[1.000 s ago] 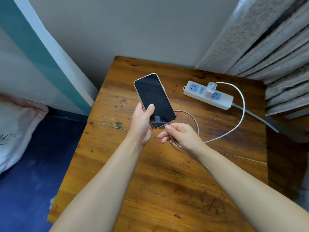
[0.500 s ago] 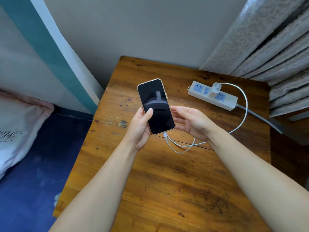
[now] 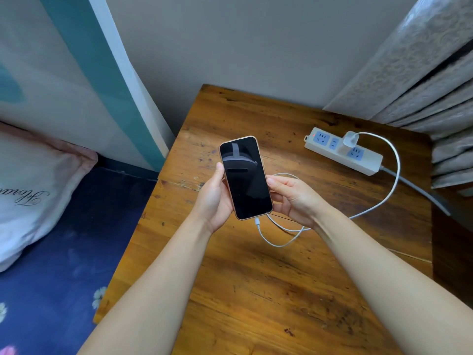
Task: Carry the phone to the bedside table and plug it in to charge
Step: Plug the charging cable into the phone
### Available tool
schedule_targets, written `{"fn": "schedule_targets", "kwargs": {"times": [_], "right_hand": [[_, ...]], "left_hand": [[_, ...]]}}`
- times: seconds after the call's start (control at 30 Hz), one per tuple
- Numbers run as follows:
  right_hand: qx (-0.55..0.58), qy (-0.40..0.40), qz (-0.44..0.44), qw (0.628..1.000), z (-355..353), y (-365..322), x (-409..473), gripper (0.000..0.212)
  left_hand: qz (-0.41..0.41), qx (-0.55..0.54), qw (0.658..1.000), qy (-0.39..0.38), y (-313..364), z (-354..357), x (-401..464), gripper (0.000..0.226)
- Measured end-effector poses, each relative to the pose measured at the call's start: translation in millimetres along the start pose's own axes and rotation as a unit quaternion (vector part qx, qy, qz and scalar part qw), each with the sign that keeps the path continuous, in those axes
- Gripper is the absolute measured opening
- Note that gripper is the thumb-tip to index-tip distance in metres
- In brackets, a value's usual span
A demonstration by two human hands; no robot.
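Observation:
A phone (image 3: 244, 176) with a dark screen and gold edge hangs above the wooden bedside table (image 3: 268, 290), screen up. My left hand (image 3: 216, 198) grips its left edge and back. My right hand (image 3: 294, 198) touches its right edge with thumb and fingertips. A white charging cable (image 3: 279, 243) is plugged into the phone's bottom end. It loops across the table to a white adapter (image 3: 350, 140) seated in a white power strip (image 3: 343, 151), whose red light is on.
The power strip's grey cord (image 3: 419, 192) runs off the table's right edge. Grey curtains (image 3: 430, 80) hang at the back right. A bed with a dark blue floral sheet (image 3: 51, 265) and a white pillow (image 3: 28, 185) lies left of the table.
My right hand has let go of the cable plug, now seated in the phone, and moved up to the phone's right edge. The phone has turned more upright.

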State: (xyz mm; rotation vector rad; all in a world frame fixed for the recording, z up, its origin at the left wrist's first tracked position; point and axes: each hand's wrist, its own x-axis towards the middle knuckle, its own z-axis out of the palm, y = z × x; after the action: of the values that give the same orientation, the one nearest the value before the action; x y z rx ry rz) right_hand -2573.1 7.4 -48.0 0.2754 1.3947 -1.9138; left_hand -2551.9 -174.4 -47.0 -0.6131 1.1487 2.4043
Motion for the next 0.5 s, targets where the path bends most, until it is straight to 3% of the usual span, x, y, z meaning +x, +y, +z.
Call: {"fn": "schedule_targets", "kwargs": {"times": [0.5], "right_hand": [[-0.005, 0.002, 0.016, 1.0, 16.2, 3.5, 23.4, 0.022]], "left_hand": [[-0.013, -0.022, 1.0, 0.015, 9.4, -21.9, 8.0, 0.05]]}}
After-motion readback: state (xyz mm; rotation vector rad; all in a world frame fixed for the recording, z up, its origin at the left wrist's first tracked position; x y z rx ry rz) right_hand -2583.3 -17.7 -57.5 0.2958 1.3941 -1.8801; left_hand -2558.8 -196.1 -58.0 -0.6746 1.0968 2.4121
